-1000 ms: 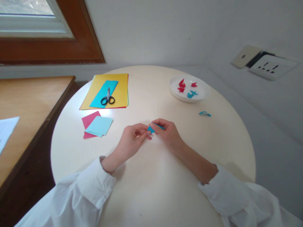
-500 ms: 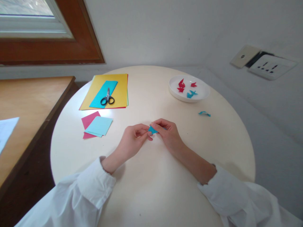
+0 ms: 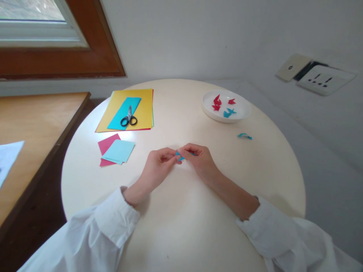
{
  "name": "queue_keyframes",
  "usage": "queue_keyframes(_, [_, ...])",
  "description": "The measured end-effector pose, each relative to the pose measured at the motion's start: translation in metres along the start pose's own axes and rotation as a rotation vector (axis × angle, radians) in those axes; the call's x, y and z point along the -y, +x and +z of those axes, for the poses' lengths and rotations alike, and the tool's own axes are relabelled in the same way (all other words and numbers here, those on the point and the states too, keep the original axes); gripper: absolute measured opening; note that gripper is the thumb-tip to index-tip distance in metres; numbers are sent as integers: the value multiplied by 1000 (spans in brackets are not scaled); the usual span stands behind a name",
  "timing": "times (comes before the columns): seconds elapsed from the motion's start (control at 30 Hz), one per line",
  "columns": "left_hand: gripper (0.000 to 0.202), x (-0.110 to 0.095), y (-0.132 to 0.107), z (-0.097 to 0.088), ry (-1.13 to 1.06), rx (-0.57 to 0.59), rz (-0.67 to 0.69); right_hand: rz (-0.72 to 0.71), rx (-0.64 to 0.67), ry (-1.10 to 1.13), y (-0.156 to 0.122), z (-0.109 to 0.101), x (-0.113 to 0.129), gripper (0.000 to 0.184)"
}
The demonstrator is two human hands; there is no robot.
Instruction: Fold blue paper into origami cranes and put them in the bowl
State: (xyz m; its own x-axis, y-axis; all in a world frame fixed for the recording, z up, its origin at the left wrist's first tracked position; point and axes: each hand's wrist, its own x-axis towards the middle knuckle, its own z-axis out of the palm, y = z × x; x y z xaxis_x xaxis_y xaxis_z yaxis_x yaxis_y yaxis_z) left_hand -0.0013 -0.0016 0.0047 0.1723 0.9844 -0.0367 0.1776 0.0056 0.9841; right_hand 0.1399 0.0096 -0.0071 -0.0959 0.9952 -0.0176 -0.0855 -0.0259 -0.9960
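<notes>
A small folded piece of blue paper point(image 3: 180, 155) is pinched between both my hands just above the round cream table point(image 3: 181, 219). My left hand point(image 3: 159, 166) grips its left end with curled fingers. My right hand point(image 3: 200, 160) holds its right end, fingers closed over it, so most of the paper is hidden.
A white plate point(image 3: 241, 111) with small red and blue folded paper pieces stands at the back right. A blue paper scrap point(image 3: 244, 136) lies near it. Black scissors point(image 3: 129, 119) rest on blue and yellow sheets point(image 3: 144, 109). Pink and light blue squares point(image 3: 119, 150) lie left. A wooden desk point(image 3: 36, 121) adjoins the table.
My fingertips have drawn closer together on the blue paper, so less of it shows. The hands stay in about the same place.
</notes>
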Motion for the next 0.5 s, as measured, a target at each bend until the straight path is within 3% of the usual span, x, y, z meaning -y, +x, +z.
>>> queue_keyframes(0.27, [19, 3, 2, -3, -79, -78, 9, 15, -67, 35, 2, -2, -5, 18])
queue_keyframes(0.5, [18, 4, 3, -3, -44, -119, 43, -29, -28, -38, 0, -1, -3, 20])
